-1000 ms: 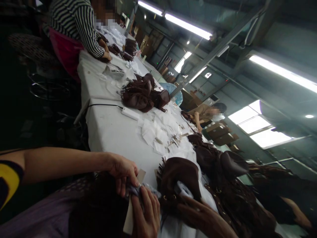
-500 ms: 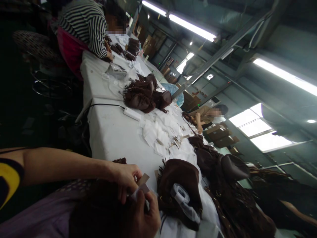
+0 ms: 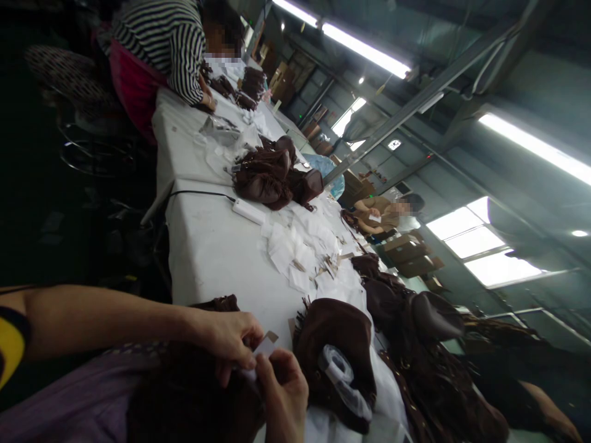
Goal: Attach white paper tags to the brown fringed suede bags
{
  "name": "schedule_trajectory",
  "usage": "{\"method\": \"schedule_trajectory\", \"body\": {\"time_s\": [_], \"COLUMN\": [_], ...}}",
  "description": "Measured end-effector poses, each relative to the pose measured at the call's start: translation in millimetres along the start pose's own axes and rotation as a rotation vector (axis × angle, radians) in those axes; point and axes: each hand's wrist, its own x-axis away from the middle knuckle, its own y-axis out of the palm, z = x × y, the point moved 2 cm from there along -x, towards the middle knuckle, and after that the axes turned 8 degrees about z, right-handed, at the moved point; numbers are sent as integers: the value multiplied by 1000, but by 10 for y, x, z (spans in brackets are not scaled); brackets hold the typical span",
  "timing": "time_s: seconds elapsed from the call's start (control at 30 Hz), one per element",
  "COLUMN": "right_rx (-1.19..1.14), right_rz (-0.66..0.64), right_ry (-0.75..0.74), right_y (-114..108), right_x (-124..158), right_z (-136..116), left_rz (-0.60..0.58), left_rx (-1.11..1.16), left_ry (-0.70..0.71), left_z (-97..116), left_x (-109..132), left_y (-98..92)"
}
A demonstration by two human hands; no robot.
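Note:
My left hand (image 3: 235, 338) and my right hand (image 3: 284, 391) meet close together, fingers pinched. Between them is a small tag (image 3: 268, 343), whitish with a brownish corner, sticking up past the fingertips. Some thin white material shows under my left fingers; its kind is too blurred to tell. Both hands are over a dark brown bag (image 3: 194, 394) on my lap, largely lost in shadow. Just right of my right hand, another dark brown bag (image 3: 335, 326) lies on the table with a roll of clear plastic wrap (image 3: 339, 367) on it.
The long table (image 3: 198, 258) has a white cover. Across its middle spread many small white papers or packets (image 3: 295, 246), beside a white power strip (image 3: 248, 211). More brown bags (image 3: 265, 175) lie beyond and along the right. Two people work farther off, one in striped sleeves (image 3: 184, 61).
My hands have shifted slightly right, and the tag shows less brown between them. The person across the table has raised a hand holding a white piece. The view has tilted a little.

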Motion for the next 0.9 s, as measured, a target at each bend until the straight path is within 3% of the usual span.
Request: {"method": "schedule_trajectory", "body": {"time_s": [0.17,0.33,0.43,0.57,0.67,0.8,0.9], "right_rx": [0,70,141,433,690,962,1036], "right_rz": [-203,-512,-594,-595,-573,-392,-283], "right_ry": [135,157,159,60,-165,-451,-626], "right_y": [-52,-96,-90,-32,58,135,136], "right_x": [-36,-97,-169,-236,-208,-105,-24], "right_z": [-143,-397,-489,-606,-700,-661,-524], "left_rz": [58,-40,-46,-16,36,141,88], "left_rx": [-4,-50,-143,-323,-430,-466,-433], "left_ry": [-49,-36,-2,106,189,231,220], "left_z": [14,97,159,196,169,133,133], "left_x": [6,43,84,105,71,16,30], "left_y": [5,25,23,42,73,68,36]}}
